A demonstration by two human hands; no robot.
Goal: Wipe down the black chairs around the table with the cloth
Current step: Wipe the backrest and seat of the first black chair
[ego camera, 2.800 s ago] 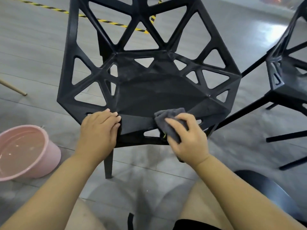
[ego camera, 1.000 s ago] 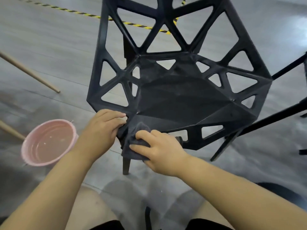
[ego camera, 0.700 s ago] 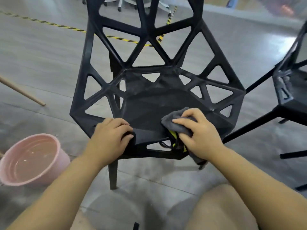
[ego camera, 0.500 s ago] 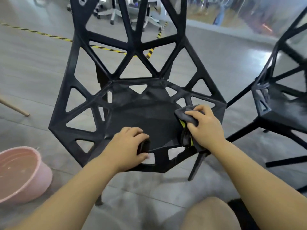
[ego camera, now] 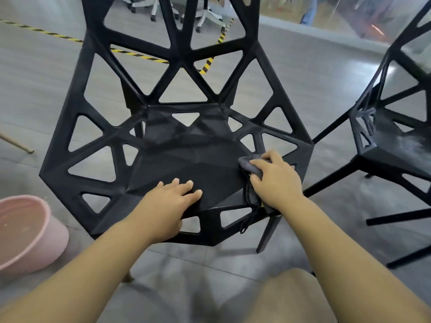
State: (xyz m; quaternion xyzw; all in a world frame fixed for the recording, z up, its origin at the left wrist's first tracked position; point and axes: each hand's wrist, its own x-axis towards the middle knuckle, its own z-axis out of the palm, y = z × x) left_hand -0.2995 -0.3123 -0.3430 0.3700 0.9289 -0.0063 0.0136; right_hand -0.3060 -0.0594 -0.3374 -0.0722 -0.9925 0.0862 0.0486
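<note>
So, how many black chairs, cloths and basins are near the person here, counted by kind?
Black chairs: 2, the near chair and the right chair
Grey cloth: 1
Pink basin: 1
Total: 4

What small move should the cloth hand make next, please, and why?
Probably sweep the cloth leftward across the chair seat: the right hand grips it at the seat's right edge, the left hand rests flat near the front, and the middle lies uncovered.
</note>
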